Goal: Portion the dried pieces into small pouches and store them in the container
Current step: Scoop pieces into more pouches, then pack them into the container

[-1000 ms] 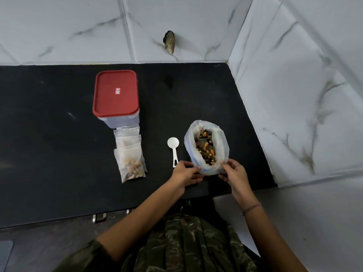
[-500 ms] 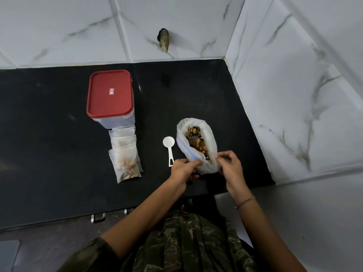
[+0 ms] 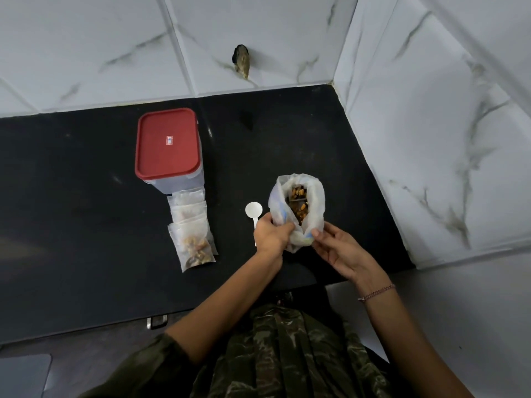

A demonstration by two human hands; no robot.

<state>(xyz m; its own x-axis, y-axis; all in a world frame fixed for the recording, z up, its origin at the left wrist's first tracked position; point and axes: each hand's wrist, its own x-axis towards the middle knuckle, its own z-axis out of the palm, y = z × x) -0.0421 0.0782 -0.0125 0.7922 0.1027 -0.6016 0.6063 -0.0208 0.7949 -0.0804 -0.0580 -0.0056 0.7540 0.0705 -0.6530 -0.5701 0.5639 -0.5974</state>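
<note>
A camouflage garment (image 3: 287, 354) is seen nearest, and a bracelet (image 3: 376, 293) is worn on the right wrist. On the black table (image 3: 86, 239), the bag (image 3: 316, 196) is gripped at its near left edge by the left hand (image 3: 271, 235), whose fingers are curled round the plastic. The right hand (image 3: 340, 251) is held loosely spread, with only its thumb tip laid against the bag's near rim. The bag's mouth is open, and dried pieces (image 3: 298, 209) are seen inside. A white spoon (image 3: 253, 210) is laid just left of the bag, its handle partly hidden by the left hand. Further left, overlapping pouches (image 3: 195, 242) are laid in a row, the nearest one filled, just before the closed, red-lidded container (image 3: 167, 145)
</note>
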